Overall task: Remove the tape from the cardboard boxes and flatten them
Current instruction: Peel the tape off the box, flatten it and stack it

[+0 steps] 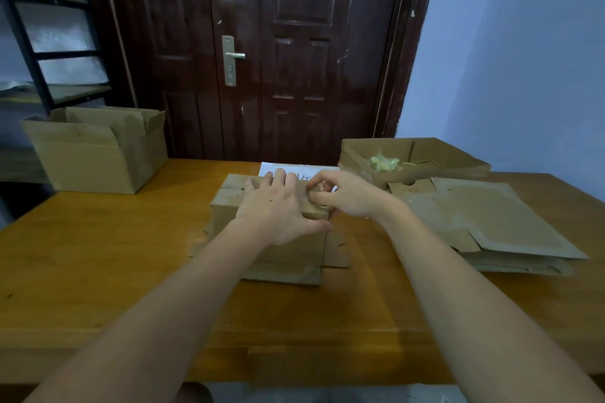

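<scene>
Cardboard makes up nearly everything on the wooden table [98, 255]. At its middle stands a small box [229, 206], half covered by both hands, so its top and right corner are mostly hidden. The left hand [278, 206] lies flat on the box top, fingers straight and reaching over the far edge, thumb down the near face. The right hand [343, 195] is curled at the box's right end, fingertips pinched on a crumpled bit of clear tape [319, 188]; whether that tape remains stuck to the box cannot be told. Loose flaps spread on the table below the box, partly behind the left forearm. A white sheet [307, 170] with dark writing peeks out behind the hands, mostly covered. To the right lies a stack of flattened boxes [491, 226], and behind it a shallow tray [458, 157] holding a blurry yellowish wad [384, 163]. An open box [95, 154] sits at the far left corner.
</scene>
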{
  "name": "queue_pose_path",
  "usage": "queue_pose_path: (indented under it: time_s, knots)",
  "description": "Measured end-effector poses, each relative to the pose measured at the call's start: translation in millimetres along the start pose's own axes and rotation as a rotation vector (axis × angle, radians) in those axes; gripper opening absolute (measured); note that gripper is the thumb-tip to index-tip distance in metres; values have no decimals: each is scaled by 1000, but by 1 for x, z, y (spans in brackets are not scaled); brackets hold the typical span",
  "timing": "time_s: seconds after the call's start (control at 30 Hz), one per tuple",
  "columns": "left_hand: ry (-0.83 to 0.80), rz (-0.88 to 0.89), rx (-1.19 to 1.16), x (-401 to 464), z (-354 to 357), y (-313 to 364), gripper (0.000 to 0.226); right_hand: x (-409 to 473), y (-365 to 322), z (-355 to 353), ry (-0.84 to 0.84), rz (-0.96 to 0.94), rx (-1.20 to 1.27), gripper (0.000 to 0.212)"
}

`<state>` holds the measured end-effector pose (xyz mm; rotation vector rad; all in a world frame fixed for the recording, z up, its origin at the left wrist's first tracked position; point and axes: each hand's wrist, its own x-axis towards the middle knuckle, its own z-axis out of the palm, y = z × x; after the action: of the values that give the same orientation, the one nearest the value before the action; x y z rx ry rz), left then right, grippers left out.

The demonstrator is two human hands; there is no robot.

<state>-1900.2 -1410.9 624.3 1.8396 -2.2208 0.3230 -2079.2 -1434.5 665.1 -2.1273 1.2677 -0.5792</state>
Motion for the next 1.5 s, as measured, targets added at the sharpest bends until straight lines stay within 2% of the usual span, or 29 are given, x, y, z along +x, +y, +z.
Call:
queue_pose_path:
  time_s: [0.13, 0.23, 0.37, 0.53, 0.67, 0.8, 0.93, 1.1, 1.2, 1.3, 1.37, 1.43, 1.5]
  knots:
    - [19, 12, -5, -1, 2, -1, 117, 0, 0, -6, 77, 10, 25, 21]
    - [36, 21, -31, -2, 3, -2, 111, 1, 9, -10, 203, 73, 90, 18]
    - [24, 32, -40, 0, 2, -1, 108, -1, 20, -9, 289, 119, 246, 20]
    - [32, 45, -15, 1, 2, -2, 108, -8, 26, -14, 160, 75, 425, 27]
    - [13, 86, -9, 3, 2, -1, 109, -7, 25, -5, 160, 98, 504, 39]
    - [-30, 98, -1, 3, -2, 0, 111, -3, 19, 9, 127, 154, 434, 30]
    - [-50, 90, -15, 0, -6, 0, 114, 2, 10, 20, 331, 116, 266, 22]
    - [-28, 112, -14, -1, -4, -2, 107, 5, 5, 22, 451, 153, 111, 9]
    - [-19, 117, -9, 1, -2, -3, 104, 6, 6, 25, 530, 183, 147, 24]
    - [-17, 119, -5, 2, 0, -4, 104, 7, 8, 28, 573, 225, 232, 19]
    - [-11, 117, -4, 2, 0, -4, 105, 8, 8, 22, 554, 248, 270, 20]
    - [-10, 114, -1, 1, -1, -3, 107, 10, 5, 13, 507, 304, 350, 31]
    - [-14, 118, 1, -1, -1, -3, 108, 15, 1, 6, 453, 305, 203, 38]
